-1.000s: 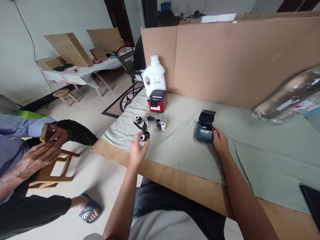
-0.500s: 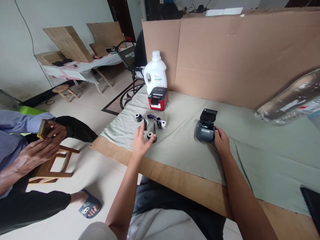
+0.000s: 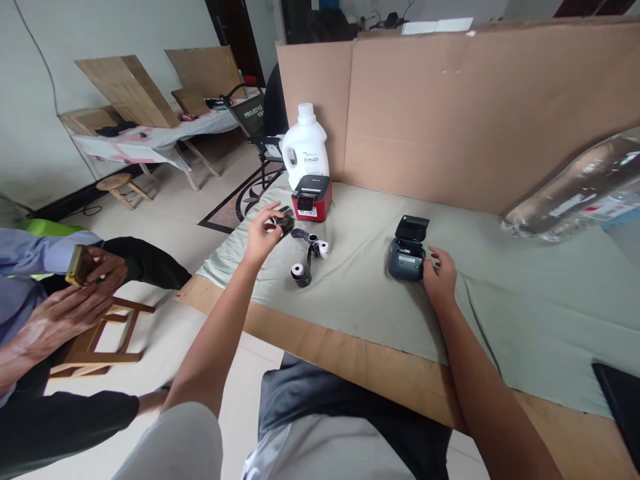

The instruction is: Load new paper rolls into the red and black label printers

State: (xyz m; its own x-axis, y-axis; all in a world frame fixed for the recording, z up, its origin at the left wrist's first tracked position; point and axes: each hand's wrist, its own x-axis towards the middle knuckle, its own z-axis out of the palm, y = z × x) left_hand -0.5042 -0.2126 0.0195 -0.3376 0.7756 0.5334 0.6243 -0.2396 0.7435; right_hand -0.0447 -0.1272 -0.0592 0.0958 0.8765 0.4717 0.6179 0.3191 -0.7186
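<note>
My left hand [image 3: 263, 233] is closed on a small dark roll [image 3: 285, 222], just in front of a red and black label printer [image 3: 312, 198]. Two more rolls with dark strips, one upright [image 3: 301, 274] and one farther back [image 3: 322, 249], lie on the green cloth. At the right, a dark portable printer [image 3: 407, 259] stands with its lid raised. My right hand [image 3: 440, 272] rests against its right side, fingers bent and partly apart, holding nothing.
A white jug [image 3: 307, 148] stands behind the red printer, before a cardboard wall [image 3: 430, 120]. Plastic-wrapped goods [image 3: 575, 193] lie at the right, a black flat object [image 3: 620, 400] at the near right edge. At the left, a seated person's hands [image 3: 75, 307] hold a phone.
My left hand has moved left and back from above the rolls and has taken hold of the leftmost one. My right hand's fingers have loosened beside the portable printer. The view has shifted slightly.
</note>
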